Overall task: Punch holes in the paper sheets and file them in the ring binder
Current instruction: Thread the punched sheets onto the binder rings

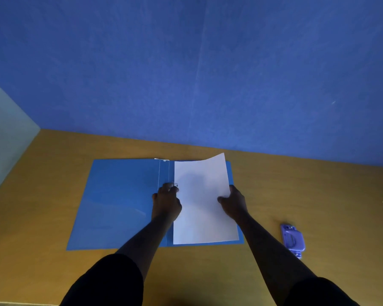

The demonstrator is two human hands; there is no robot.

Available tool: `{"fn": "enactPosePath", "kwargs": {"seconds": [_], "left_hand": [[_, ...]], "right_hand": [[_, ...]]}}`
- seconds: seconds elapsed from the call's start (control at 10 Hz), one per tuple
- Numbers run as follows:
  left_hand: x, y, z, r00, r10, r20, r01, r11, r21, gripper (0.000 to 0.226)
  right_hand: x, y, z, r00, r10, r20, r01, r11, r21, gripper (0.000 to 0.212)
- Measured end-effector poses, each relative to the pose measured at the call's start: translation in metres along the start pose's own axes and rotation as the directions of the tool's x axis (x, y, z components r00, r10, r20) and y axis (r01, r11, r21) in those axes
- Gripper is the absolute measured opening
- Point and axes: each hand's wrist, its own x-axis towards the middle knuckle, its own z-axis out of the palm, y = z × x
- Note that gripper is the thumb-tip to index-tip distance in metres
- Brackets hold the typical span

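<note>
A blue ring binder [119, 204] lies open and flat on the wooden desk. White paper sheets [202, 202] lie on its right half, their far right corner curled upward. My left hand [166, 203] sits at the sheets' left edge by the spine, fingertips curled at a small metal ring [175, 184]. My right hand [233, 200] grips the sheets' right edge, thumb on top. A purple hole punch [292, 239] lies on the desk to the right of my right forearm.
The wooden desk [53, 173] meets a blue wall [186, 74] at the back and a pale panel [7, 133] on the left. Bare desk surface lies left of the binder and right of the punch.
</note>
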Motion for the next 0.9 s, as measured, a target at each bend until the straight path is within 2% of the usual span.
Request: {"fn": "enactPosePath", "kwargs": {"seconds": [0.1, 0.2, 0.3, 0.4, 0.5, 0.6, 0.7, 0.8, 0.9], "left_hand": [[0.000, -0.009, -0.004, 0.988, -0.150, -0.024, 0.144, 0.975, -0.170, 0.036], [-0.002, -0.014, -0.011, 0.953, -0.299, 0.043, 0.293, 0.884, -0.364, 0.036], [-0.006, -0.016, -0.012, 0.928, -0.353, 0.118, 0.371, 0.849, -0.376, 0.022], [-0.007, -0.015, -0.013, 0.925, -0.323, 0.201, 0.366, 0.899, -0.238, 0.022], [-0.005, -0.024, 0.000, 0.881, -0.380, 0.281, 0.453, 0.849, -0.273, 0.021], [0.010, -0.054, 0.033, 0.800, -0.479, 0.362, 0.600, 0.626, -0.498, 0.017], [0.012, -0.057, 0.032, 0.765, -0.490, 0.417, 0.641, 0.526, -0.558, 0.025], [-0.002, -0.039, -0.003, 0.771, -0.484, 0.414, 0.637, 0.566, -0.524, 0.030], [-0.002, -0.037, -0.001, 0.796, -0.456, 0.397, 0.602, 0.664, -0.444, 0.028]], "right_hand": [[0.007, 0.010, 0.001, 0.997, 0.078, 0.019, -0.078, 0.997, -0.010, 0.040], [0.010, 0.020, -0.001, 0.988, 0.149, 0.026, -0.147, 0.986, -0.076, 0.047], [0.006, 0.019, 0.001, 0.984, 0.145, -0.105, -0.168, 0.952, -0.258, 0.046], [0.000, 0.007, 0.015, 0.987, -0.025, -0.159, -0.038, 0.924, -0.380, 0.034], [-0.006, -0.008, 0.040, 0.992, -0.106, 0.068, 0.120, 0.962, -0.247, 0.020], [-0.015, -0.022, 0.068, 0.942, -0.224, 0.251, 0.272, 0.946, -0.179, 0.020], [-0.018, -0.028, 0.091, 0.926, -0.240, 0.293, 0.284, 0.952, -0.116, 0.020], [-0.014, -0.027, 0.104, 0.923, -0.242, 0.300, 0.285, 0.953, -0.106, 0.019], [-0.010, -0.023, 0.110, 0.931, -0.206, 0.301, 0.242, 0.966, -0.087, 0.017]]}}
